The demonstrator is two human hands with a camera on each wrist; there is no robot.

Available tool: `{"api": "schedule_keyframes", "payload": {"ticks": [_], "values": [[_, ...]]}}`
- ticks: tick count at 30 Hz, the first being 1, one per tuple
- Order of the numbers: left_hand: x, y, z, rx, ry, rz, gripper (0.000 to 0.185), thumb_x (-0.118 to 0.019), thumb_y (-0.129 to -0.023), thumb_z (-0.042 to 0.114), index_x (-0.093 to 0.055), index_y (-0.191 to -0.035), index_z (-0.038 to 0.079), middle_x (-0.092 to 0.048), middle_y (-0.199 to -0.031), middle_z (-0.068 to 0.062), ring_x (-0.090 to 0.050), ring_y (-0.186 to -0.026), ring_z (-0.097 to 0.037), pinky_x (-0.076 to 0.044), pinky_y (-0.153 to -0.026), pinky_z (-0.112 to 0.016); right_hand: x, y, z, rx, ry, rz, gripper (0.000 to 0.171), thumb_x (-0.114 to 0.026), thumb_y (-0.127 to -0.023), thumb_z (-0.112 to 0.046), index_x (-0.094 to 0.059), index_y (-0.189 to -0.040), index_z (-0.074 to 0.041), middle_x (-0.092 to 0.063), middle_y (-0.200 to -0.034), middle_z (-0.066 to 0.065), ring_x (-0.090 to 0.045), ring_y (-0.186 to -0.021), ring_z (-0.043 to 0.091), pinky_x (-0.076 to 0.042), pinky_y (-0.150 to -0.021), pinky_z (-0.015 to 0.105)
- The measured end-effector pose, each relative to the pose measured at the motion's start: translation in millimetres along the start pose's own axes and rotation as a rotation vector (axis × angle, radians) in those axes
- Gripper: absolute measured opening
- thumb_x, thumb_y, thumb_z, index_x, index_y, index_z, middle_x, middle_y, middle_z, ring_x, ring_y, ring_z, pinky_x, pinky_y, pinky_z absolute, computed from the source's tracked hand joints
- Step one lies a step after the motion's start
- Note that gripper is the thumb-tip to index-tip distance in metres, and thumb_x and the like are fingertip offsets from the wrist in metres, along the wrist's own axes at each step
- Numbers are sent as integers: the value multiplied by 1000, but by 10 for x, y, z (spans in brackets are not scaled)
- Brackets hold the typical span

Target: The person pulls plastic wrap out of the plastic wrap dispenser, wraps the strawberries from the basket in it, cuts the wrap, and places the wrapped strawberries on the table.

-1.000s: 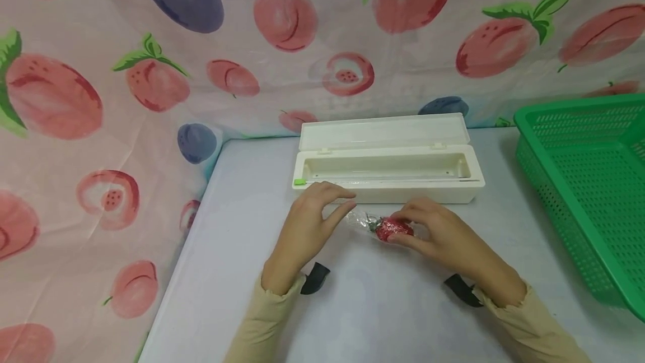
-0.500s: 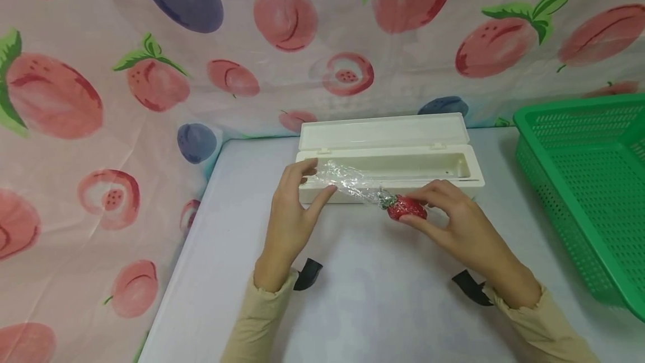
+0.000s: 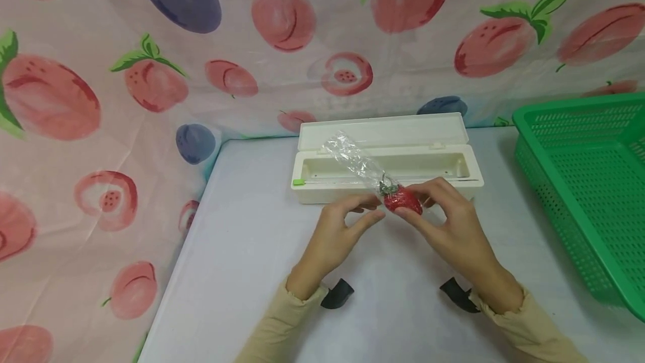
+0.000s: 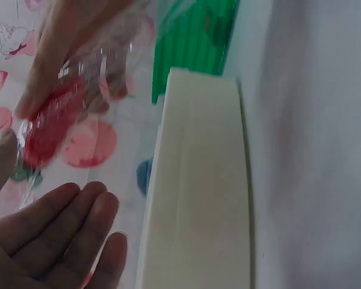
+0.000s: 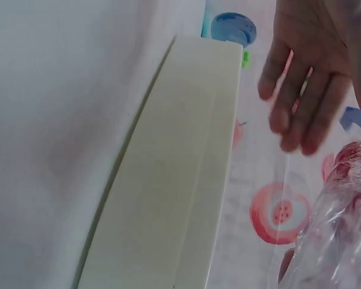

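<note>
A red strawberry [image 3: 402, 200] with a green leafy top is wrapped in clear plastic film [image 3: 347, 153], whose loose tail sticks up to the left. My right hand [image 3: 456, 234] pinches it between thumb and fingers, above the table in front of the white box. Just left of the strawberry is my left hand [image 3: 335, 237], holding nothing. In the left wrist view its fingers [image 4: 78, 223] are extended and spread below the strawberry [image 4: 54, 123]; any contact is unclear. The right wrist view shows the film [image 5: 337, 241] at its lower right edge.
Behind the hands stands a long white box [image 3: 322, 195] with its lid [image 3: 413, 125] raised and a green slider [image 3: 299, 182] at its left end. A green plastic basket [image 3: 541, 167] is at the right. A fruit-print cloth [image 3: 242, 111] hangs behind and left of the white table [image 3: 242, 200].
The strawberry was lifted from near the table and has tilted, its film tail swinging upward. My left hand went left beside the tail, then came back right and down to the strawberry.
</note>
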State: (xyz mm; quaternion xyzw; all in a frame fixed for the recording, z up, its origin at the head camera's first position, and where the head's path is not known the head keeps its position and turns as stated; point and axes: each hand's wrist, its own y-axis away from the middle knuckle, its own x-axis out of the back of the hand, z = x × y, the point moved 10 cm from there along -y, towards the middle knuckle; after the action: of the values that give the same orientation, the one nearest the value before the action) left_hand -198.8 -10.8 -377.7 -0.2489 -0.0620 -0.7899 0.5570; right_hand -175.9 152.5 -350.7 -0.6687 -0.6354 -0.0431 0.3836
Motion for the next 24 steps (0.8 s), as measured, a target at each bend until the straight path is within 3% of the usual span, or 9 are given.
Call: {"api": "schedule_keyframes", "payload": {"ticks": [6,12,20,24], "values": [[-89,6,1,0,147,38,24,-68,-95,24,-72,-109,5,-74,-105,-5,-68,-101,-13,-54,-94,-30,-63,30,-38,10,-15,11,45,-87,-74,-6,-68,-116,-8,-63,-100,-2,-54,-87,6,-45,-77,11],[-124,-2,-54,30,343,44,27,-68,-95,15,-69,-117,-1,-72,-113,-13,-68,-104,-17,-53,-97,-31,-92,36,-82,48,-51,2,48,-88,-72,-4,-66,-115,-9,-62,-96,-5,-55,-87,6,-46,-78,15],[-97,-2,-18,2,319,1,28,-64,-98,16,-68,-120,1,-71,-115,-12,-67,-104,-16,-52,-97,-32,-92,20,-57,29,-85,-58,46,-83,-79,-6,-64,-121,-10,-64,-108,-3,-55,-97,11,-45,-84,16],[-96,1,-8,-3,301,-24,28,-64,-98,15,-67,-123,2,-70,-118,-10,-67,-107,-16,-51,-99,-33,-135,21,-44,29,-126,-111,39,-77,-85,-5,-66,-121,-11,-66,-106,-5,-58,-94,9,-47,-85,16]]}}
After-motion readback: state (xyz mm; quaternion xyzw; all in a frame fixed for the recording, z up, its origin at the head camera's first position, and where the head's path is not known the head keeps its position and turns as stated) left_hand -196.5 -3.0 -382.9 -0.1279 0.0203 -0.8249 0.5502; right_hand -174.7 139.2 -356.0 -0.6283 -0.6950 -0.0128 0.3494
